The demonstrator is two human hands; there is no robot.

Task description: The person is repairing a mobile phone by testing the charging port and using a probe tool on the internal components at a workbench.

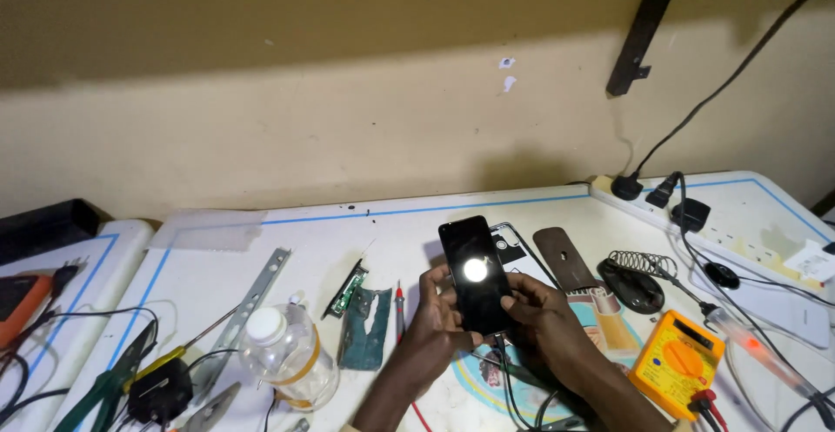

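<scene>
I hold a black smartphone (476, 274) upright over the white workbench (330, 241), its dark screen facing me with a bright round reflection in the middle. My left hand (437, 321) grips its lower left edge. My right hand (541, 314) grips its lower right edge. Behind the phone lies a phone frame (513, 247) with a camera cut-out.
A clear plastic bottle (285, 355), green pliers (104, 384), a metal strip (252, 297), a small circuit board (348, 290) and a red probe (400, 310) lie left. A yellow multimeter (678, 362), soldering iron stand (633, 277) and white power strip (696, 223) sit right.
</scene>
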